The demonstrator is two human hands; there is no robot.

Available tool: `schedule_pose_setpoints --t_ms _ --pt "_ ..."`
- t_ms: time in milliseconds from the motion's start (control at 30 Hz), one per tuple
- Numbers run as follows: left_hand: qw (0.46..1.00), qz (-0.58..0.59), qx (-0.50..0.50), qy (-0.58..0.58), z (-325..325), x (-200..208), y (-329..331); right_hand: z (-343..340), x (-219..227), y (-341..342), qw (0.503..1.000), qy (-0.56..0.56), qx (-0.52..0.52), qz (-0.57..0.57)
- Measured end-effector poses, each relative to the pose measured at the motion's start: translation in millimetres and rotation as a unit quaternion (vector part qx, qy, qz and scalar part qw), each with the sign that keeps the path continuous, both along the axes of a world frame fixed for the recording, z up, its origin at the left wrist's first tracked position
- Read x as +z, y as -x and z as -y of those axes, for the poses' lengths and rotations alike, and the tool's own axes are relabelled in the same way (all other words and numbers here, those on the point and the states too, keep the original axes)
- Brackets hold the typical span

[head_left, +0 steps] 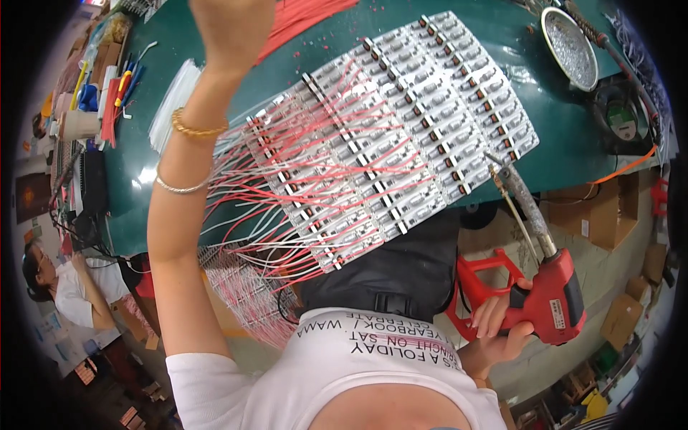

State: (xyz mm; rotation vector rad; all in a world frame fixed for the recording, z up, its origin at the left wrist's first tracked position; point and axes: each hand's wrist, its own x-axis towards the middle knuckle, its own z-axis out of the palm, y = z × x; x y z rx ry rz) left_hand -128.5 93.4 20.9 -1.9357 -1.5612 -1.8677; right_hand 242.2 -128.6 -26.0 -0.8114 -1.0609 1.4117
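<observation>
"Where is the soldering gun (555,304)?"

"In the right grip (504,328); the fingers are closed around its red body, and the metal barrel (527,204) points ahead of that grip, slightly to the left."

"And its tip?"

"Over the near right edge of the panel of circuit modules (459,132). Whether it touches cannot be told."

"Where does the panel lie?"

"On the green counter (548,107), ahead and to the left of the right grip. Red and white wires (287,186) spread across its left part and trail off that side."

"What about the left grip (233,29)?"

"It is reaching up to the far side, cut off by the upper edge, so nobody can tell whether its fingers are apart or together. A bundle of red wires (294,25) lies just to its right, and a bundle of white wires (174,107) lies to its left, nearer the body."

"Anything farther out?"

"A metal dish (570,49) well ahead of the right grip, and a cardboard box (595,215) ahead and to its right, below the counter."
</observation>
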Motion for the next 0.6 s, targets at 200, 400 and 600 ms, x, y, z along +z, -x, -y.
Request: schedule_pose_setpoints --t_ms 200,400,600 --pt "0.967 -0.18 -0.122 0.135 85.2 11.0 -77.5 14.2 0.8 -6.3 0.999 0.011 -0.027 0.025" --pt "0.938 -0.189 -0.185 0.226 132.0 -30.3 -112.7 24.5 4.5 -13.0 0.997 0.064 0.004 0.043" --pt "0.932 -0.221 -0.173 0.23 134.5 -38.2 -119.9 25.6 3.2 -17.7 0.994 0.08 0.051 0.061"
